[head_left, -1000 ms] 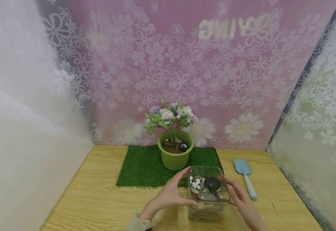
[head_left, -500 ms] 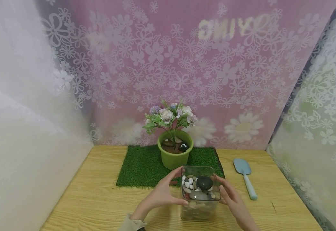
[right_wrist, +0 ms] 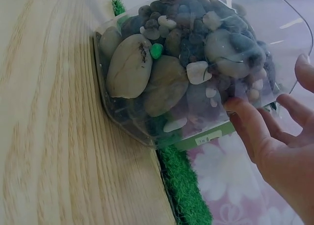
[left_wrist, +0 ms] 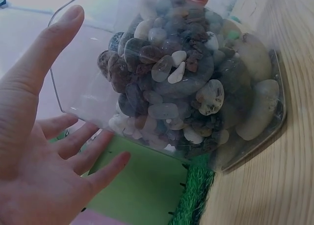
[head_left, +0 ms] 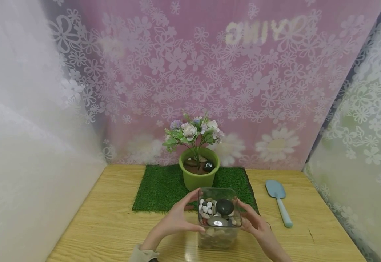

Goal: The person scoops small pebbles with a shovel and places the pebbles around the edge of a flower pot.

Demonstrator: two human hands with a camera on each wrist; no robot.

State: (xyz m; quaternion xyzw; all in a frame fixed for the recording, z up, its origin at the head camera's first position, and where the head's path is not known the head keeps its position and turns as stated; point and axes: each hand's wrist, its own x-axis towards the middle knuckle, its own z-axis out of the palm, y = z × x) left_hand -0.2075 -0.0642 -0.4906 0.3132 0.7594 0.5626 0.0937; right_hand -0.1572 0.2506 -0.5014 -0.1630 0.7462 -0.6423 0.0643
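Note:
A clear square plastic container [head_left: 218, 239] full of mixed stones stands at the front of the table between both hands. On top of its load lie a large black stone [head_left: 224, 207], a flat grey stone [head_left: 217, 221] and several white pebbles [head_left: 205, 209]. The left hand [head_left: 174, 220] holds the container's left side, thumb at the near rim corner and fingers spread toward the back. From the right, the right hand [head_left: 257, 229] holds the opposite side. In the right wrist view, a fingertip [right_wrist: 234, 105] presses the see-through wall, and the base meets the wood.
Behind the container, a green flowerpot [head_left: 198, 180] with artificial flowers [head_left: 190, 131] stands on a green turf mat [head_left: 159, 189]. A blue trowel [head_left: 280, 203] lies at right on the wooden table [head_left: 112, 225]. A pink floral curtain [head_left: 190, 83] hangs behind.
Both hands have moved left together with the container of stones, now nearer in line with the flowerpot. The pot, mat and trowel stay where they were.

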